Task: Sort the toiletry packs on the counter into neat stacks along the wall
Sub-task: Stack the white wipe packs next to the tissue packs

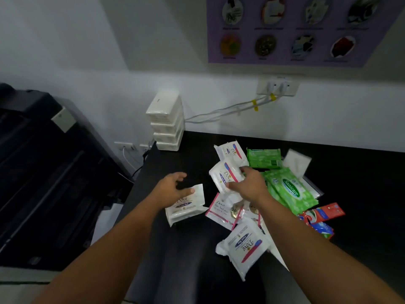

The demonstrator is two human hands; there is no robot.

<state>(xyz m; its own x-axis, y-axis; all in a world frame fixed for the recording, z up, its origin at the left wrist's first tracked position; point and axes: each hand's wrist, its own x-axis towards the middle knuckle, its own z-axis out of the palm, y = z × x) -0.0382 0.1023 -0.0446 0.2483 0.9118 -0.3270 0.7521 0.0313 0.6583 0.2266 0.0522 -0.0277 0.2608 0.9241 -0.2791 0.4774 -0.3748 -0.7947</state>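
A heap of toiletry packs lies on the black counter (350, 172). My right hand (247, 185) grips a white Dove pack (223, 176) lifted over the heap. My left hand (173, 187) rests with spread fingers on the upper edge of a white Dove stack (186, 209) to the left of the heap. Another Dove pack (230, 150) lies behind, and one more (245, 244) near the front. Pink-edged Dove sachets (221, 209) sit under my right wrist. Green Sanicare wipes (289, 191) lie to the right. A neat stack of white packs (166, 123) stands against the wall.
A black printer (43, 172) stands left of the counter. Red toothpaste sachets (322, 216) lie at the heap's right edge, a second green pack (263, 156) and a white tissue pack (295, 161) behind. White cables (219, 113) run from a wall socket (278, 86) down to the counter.
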